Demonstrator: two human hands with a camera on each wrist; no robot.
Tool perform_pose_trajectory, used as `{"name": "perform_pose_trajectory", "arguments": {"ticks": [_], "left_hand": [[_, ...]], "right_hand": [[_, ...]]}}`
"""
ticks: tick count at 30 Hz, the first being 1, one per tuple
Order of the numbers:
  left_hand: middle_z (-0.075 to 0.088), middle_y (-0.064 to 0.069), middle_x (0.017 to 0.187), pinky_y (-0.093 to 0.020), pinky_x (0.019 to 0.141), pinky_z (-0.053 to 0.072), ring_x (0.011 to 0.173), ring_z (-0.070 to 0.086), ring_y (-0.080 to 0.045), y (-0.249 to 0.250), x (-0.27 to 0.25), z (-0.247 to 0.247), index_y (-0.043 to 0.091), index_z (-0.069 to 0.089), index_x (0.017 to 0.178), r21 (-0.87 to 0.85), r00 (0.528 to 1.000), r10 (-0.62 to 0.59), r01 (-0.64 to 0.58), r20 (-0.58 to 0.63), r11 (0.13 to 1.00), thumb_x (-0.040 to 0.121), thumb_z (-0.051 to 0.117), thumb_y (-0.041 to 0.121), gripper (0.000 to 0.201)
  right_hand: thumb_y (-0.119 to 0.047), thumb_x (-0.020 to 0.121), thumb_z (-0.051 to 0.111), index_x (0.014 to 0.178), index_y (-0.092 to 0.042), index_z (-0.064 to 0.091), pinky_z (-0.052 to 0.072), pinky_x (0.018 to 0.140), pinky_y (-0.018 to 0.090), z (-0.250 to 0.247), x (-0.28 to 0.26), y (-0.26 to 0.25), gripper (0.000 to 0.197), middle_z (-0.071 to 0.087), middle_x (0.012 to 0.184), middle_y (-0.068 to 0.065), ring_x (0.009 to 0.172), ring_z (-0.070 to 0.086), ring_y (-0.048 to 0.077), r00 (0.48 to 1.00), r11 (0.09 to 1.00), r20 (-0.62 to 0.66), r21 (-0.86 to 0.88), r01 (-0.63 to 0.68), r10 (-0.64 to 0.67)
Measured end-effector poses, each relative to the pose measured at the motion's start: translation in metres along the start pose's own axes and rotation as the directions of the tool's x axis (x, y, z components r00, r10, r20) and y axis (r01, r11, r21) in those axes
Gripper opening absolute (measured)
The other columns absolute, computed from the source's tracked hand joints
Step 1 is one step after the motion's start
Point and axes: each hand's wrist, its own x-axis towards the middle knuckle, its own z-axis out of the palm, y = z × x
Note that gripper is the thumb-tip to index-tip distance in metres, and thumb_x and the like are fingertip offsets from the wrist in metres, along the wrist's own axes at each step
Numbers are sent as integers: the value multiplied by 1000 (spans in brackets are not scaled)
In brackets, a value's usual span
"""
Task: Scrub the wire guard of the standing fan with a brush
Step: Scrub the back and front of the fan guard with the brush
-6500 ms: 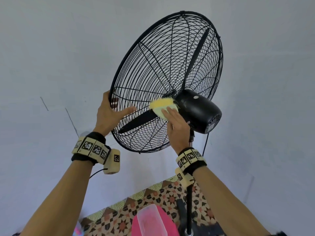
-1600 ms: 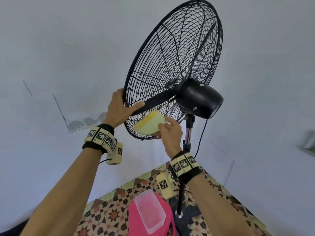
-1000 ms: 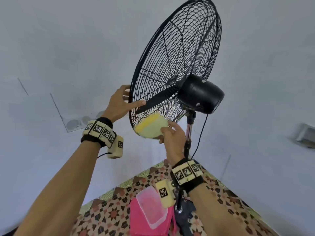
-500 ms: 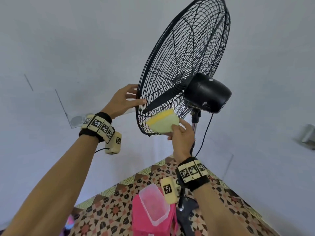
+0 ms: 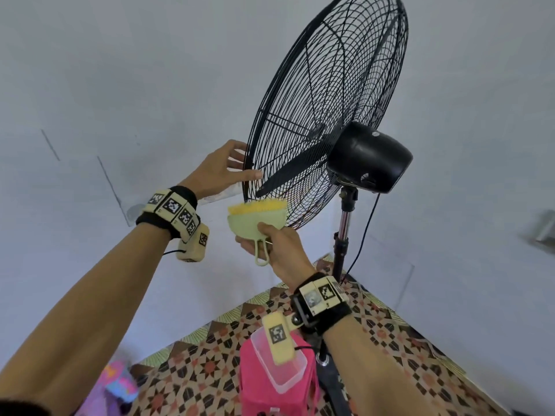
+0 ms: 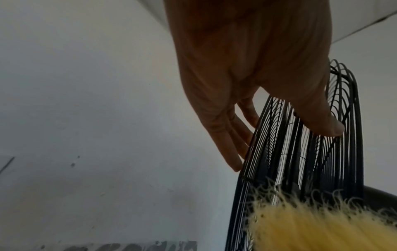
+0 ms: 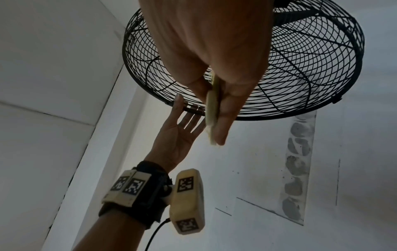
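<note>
A black standing fan's wire guard (image 5: 324, 94) rises in front of me, with its motor housing (image 5: 369, 159) behind. My left hand (image 5: 223, 169) steadies the guard's left rim with straight fingers, thumb on the rear wires and fingers (image 6: 234, 141) on the front side. My right hand (image 5: 277, 246) pinches a pale green brush (image 5: 256, 220) with yellow bristles (image 5: 258, 207). The bristles press up against the guard's lower rim. In the right wrist view the brush (image 7: 212, 108) sits edge-on between thumb and fingers, under the guard (image 7: 300, 71).
The fan pole (image 5: 344, 232) and power cord (image 5: 365, 232) run down to a patterned floor mat (image 5: 390, 334). A pink container with a clear plastic tub (image 5: 276, 367) stands beside the fan base. Grey walls close in on all sides.
The brush has slid left along the guard's bottom rim and now points its bristles upward. The left hand keeps its place on the rim. My view has shifted, so the fan appears further right.
</note>
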Motion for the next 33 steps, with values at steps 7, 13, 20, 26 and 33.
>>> {"name": "perform_pose_trajectory", "arguments": {"ticks": [7, 13, 20, 26, 33], "left_hand": [[66, 5, 121, -34, 97, 54, 108, 68, -10, 12, 9, -9, 23, 49, 136, 93, 996, -27, 19, 89, 996, 70, 85, 57, 82], [65, 7, 120, -31, 95, 51, 108, 66, -5, 11, 3, -9, 23, 49, 137, 82, 995, -46, 39, 86, 996, 71, 84, 55, 82], [66, 9, 120, -35, 99, 51, 110, 66, -8, 10, 2, -4, 27, 50, 137, 71, 997, -41, 36, 61, 997, 66, 85, 64, 87], [65, 13, 116, -30, 94, 49, 107, 64, -1, 13, -2, -2, 27, 51, 136, 61, 998, -48, 45, 45, 997, 67, 84, 62, 84], [67, 14, 116, -31, 94, 47, 108, 64, -1, 13, -6, 2, 28, 52, 134, 48, 999, -42, 42, 17, 998, 67, 83, 64, 83]], "right_hand": [[-3, 103, 56, 125, -3, 62, 64, 73, 39, 10, -3, 18, 23, 70, 118, 19, 99, 73, 38, 898, 847, -332, 349, 401, -288], [-3, 102, 58, 119, 3, 59, 64, 74, 37, 22, -4, 35, 18, 64, 125, 28, 105, 69, 49, 965, 955, -175, 188, 228, -196], [-9, 102, 60, 127, -4, 62, 63, 69, 33, -6, -3, 18, 25, 66, 125, 19, 96, 74, 37, 821, 831, -496, 302, 467, -281], [-5, 103, 57, 118, -2, 59, 64, 71, 34, 15, -5, 36, 16, 66, 123, 25, 89, 75, 41, 945, 960, -227, 93, 263, -236], [-10, 104, 57, 113, -3, 61, 64, 66, 32, -12, -3, 21, 12, 64, 125, 21, 88, 76, 36, 809, 882, -515, 190, 431, -284]]}}
